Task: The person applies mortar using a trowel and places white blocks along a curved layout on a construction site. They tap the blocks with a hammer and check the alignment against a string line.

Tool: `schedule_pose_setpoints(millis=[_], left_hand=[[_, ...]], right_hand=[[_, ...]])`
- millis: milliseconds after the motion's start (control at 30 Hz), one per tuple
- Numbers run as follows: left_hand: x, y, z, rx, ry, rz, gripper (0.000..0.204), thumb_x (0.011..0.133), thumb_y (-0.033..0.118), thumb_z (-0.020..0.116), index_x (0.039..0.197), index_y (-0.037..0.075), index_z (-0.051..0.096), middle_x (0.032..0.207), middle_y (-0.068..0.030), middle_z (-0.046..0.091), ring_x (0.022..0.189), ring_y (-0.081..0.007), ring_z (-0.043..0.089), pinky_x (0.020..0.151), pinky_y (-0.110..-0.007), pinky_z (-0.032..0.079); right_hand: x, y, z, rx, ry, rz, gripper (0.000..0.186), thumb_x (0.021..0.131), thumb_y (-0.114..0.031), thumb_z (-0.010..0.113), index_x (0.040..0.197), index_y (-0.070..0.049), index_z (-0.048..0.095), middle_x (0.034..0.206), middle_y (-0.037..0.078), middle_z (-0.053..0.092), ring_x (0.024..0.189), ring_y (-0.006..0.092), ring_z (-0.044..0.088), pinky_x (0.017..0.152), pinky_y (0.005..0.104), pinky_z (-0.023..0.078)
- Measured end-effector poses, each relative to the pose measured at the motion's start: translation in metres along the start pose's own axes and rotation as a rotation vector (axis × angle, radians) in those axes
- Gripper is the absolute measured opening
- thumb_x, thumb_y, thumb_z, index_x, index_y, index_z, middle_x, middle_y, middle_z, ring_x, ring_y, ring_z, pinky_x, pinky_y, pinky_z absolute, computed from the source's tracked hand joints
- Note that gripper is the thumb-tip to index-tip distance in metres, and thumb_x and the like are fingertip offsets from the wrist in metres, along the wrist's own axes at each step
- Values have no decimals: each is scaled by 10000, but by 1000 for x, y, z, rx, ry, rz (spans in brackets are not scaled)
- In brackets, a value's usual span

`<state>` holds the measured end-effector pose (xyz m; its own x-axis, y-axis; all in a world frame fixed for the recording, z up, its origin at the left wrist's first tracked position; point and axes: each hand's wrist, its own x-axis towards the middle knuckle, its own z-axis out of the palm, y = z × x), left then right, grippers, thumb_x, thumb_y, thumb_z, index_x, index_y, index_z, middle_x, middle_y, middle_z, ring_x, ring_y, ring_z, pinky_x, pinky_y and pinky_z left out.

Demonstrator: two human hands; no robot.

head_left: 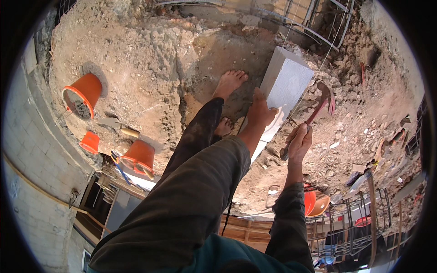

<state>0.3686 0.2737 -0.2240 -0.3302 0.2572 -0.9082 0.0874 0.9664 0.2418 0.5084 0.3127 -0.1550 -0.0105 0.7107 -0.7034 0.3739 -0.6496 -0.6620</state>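
Observation:
A long light-grey building block (289,79) lies at the end of a row, with another pale block (258,151) nearer to me. My left hand (261,112) grips the first block by its left edge, its thumb stretched over the top face; some of its fingers are hidden. To the right of the row, my right hand (300,140) is wrapped round the handle of a claw hammer (320,107). The hammer's head is raised, apart from the block. A taut string (316,75) runs along the row's right side.
Orange buckets (93,86) stand on the rough ground at left, near a trowel (129,132). My bare foot (231,83) is left of the block. Steel rebar cages (337,43) lie at the far right, others (350,220) at the near right. Rubble covers the right side.

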Motion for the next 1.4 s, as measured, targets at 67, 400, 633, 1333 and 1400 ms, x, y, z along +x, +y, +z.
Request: schedule_pose_setpoints(millis=[67, 400, 633, 1333, 1400], left_hand=[[2, -2, 1, 4, 0, 23, 1099, 780, 287, 774, 1522, -52, 37, 1507, -310, 310, 1288, -432, 481, 1048, -436, 441], [18, -10, 4, 63, 5, 101, 1162, 754, 314, 788, 1504, -106, 6, 1448, -326, 397, 1292, -394, 495, 1067, -400, 421], [1, 8, -20, 675, 181, 362, 962, 711, 597, 737, 1267, -154, 509, 1279, -278, 571, 1231, -375, 538, 1035, -483, 450], [-1, -43, 11, 555, 261, 347, 1018, 797, 426, 753, 1475, -113, 219, 1320, -269, 534, 1049, -328, 657, 600, -366, 627], [3, -73, 7, 578, 199, 358, 969, 801, 419, 750, 1467, -97, 272, 1311, -265, 548, 1033, -321, 665, 586, -356, 620]], right_hand=[[-12, 11, 3, -1, 14, -132, 339, 1032, -383, 469, 929, -61, 479, 562, 0, 476, 465, 73, 458, 436, 230, 364], [-8, 51, 20, -387, -24, -251, 266, 986, -279, 585, 957, -17, 550, 643, 182, 602, 545, 338, 605, 531, 392, 469], [-101, 68, 33, -103, 125, -176, 259, 980, -282, 581, 959, -25, 558, 693, 177, 596, 612, 330, 622, 570, 400, 464], [-197, 205, -5, -225, 135, -88, 407, 970, -406, 557, 1012, -2, 576, 718, 273, 639, 724, 486, 630, 621, 521, 488], [-205, 200, -5, -156, 166, -52, 407, 980, -407, 556, 1047, -8, 595, 697, 209, 618, 659, 379, 607, 594, 450, 474]])
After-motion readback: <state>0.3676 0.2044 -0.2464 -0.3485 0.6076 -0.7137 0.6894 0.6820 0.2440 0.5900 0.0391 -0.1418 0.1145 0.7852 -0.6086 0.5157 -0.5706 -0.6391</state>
